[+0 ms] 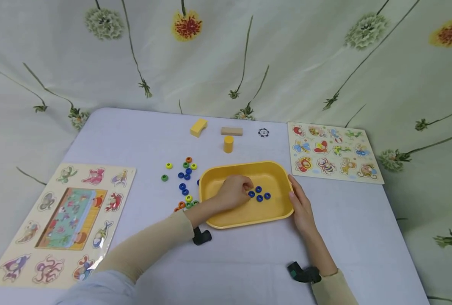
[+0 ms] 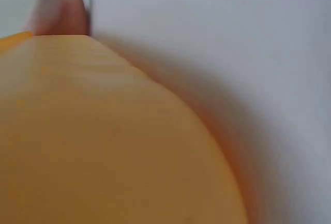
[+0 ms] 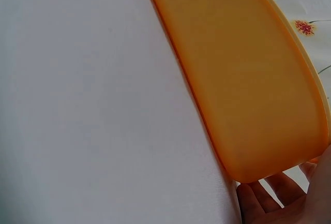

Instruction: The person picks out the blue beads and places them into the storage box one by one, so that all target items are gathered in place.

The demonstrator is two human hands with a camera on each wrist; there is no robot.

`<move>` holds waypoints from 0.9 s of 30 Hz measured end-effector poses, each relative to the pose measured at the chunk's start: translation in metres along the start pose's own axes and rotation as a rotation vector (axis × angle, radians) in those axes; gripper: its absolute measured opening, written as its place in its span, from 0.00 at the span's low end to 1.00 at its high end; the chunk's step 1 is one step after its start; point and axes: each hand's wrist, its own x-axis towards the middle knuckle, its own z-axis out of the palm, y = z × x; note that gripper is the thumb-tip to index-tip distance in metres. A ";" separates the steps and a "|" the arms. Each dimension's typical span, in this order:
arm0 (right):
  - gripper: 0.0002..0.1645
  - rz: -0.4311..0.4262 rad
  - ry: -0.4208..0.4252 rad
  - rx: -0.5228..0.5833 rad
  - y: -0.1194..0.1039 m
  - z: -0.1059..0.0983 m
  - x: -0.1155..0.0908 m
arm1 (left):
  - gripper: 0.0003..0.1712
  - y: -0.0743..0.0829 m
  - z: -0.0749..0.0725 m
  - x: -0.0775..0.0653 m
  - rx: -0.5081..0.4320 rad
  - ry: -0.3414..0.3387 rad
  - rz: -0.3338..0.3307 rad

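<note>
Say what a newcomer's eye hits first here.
The yellow tray mid-table, with four blue beads inside near the left hand and the right hand at its right end. Next, the sea puzzle at left and bug puzzle at back right. Loose coloured beads lie left of the tray.

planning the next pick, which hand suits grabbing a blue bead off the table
Likely the left hand: it's nearer those blue beads, while the right hand holds the tray at its opposite end.
</note>
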 end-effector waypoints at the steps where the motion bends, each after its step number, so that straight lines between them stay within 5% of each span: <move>1: 0.26 -0.005 -0.001 0.000 0.004 -0.001 0.001 | 0.11 0.002 -0.004 -0.005 -0.025 0.013 0.012; 4: 0.26 -0.015 -0.001 -0.003 0.018 -0.002 0.003 | 0.13 0.007 -0.018 -0.028 -0.101 0.091 0.063; 8: 0.25 -0.019 0.004 -0.023 0.028 -0.004 0.003 | 0.15 -0.001 -0.044 -0.063 -0.199 0.280 0.127; 13: 0.26 0.004 0.016 -0.039 0.021 -0.006 0.001 | 0.17 -0.048 -0.069 -0.091 -0.371 0.501 0.099; 16: 0.26 0.017 0.014 -0.028 0.011 -0.005 0.000 | 0.19 -0.081 -0.071 -0.101 -0.379 0.598 0.025; 20: 0.26 0.029 0.007 -0.029 -0.001 -0.001 -0.001 | 0.21 -0.113 -0.066 -0.109 -0.341 0.634 -0.055; 27: 0.26 0.026 0.006 -0.044 -0.005 0.001 -0.001 | 0.22 -0.129 -0.057 -0.113 -0.306 0.574 -0.173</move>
